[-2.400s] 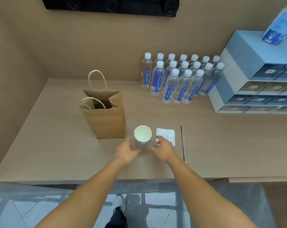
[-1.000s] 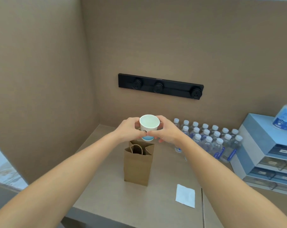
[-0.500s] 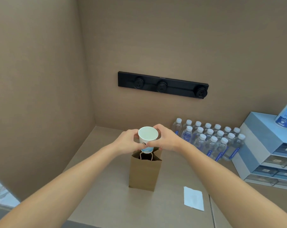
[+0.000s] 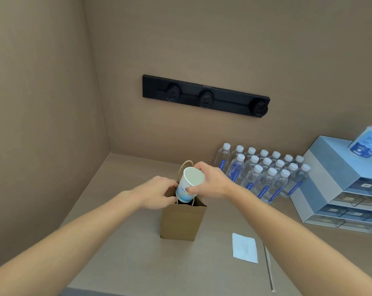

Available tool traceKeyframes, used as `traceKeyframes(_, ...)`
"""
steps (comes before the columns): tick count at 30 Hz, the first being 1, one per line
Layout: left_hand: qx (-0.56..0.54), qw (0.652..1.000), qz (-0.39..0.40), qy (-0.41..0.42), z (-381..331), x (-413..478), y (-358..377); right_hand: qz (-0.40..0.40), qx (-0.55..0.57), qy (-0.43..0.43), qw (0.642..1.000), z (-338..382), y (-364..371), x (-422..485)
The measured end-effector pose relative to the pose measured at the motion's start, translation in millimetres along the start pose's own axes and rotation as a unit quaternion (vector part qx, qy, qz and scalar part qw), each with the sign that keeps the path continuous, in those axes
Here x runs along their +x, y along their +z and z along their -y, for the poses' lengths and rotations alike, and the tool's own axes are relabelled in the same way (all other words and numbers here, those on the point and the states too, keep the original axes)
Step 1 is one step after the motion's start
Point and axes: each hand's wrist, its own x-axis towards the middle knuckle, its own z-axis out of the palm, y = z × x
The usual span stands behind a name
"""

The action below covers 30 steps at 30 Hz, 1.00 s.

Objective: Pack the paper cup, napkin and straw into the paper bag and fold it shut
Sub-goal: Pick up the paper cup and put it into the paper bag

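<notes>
A brown paper bag (image 4: 182,223) stands upright on the counter with its mouth open. The white paper cup (image 4: 190,183), blue at its base, is tilted with its bottom dipping into the bag's mouth. My right hand (image 4: 210,182) grips the cup by its rim and side. My left hand (image 4: 157,194) pinches the bag's left top edge, beside the cup's base. One rope handle arcs up behind the cup. The white napkin (image 4: 244,247) lies flat right of the bag, and the thin straw (image 4: 268,267) lies just right of it.
Several water bottles (image 4: 264,174) stand in rows at the back right. A blue drawer unit (image 4: 343,189) sits at the far right with a bottle on top. A black socket strip (image 4: 205,96) is on the back wall. A side wall closes the left.
The cup has come down from above the bag and tilted, its base now inside the mouth. My left hand moved off the cup onto the bag's edge.
</notes>
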Motion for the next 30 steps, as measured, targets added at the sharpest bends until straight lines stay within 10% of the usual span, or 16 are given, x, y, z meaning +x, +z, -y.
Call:
traceKeyframes(21, 0.229, 0.954, 0.121, 0.149, 24, -1, -16, -0.003, -0.173, -0.027, 0.985, 4, 8, 11)
traceKeyframes(25, 0.380, 0.879, 0.068, 0.281, 24, -7, -10, 0.010, -0.246, -0.038, 0.968, 2, 22, 17)
traceKeyframes(30, 0.338, 0.885, -0.004, 0.320, 32, -3, -1, 0.026, -0.290, -0.058, 0.955, 8, 33, 23)
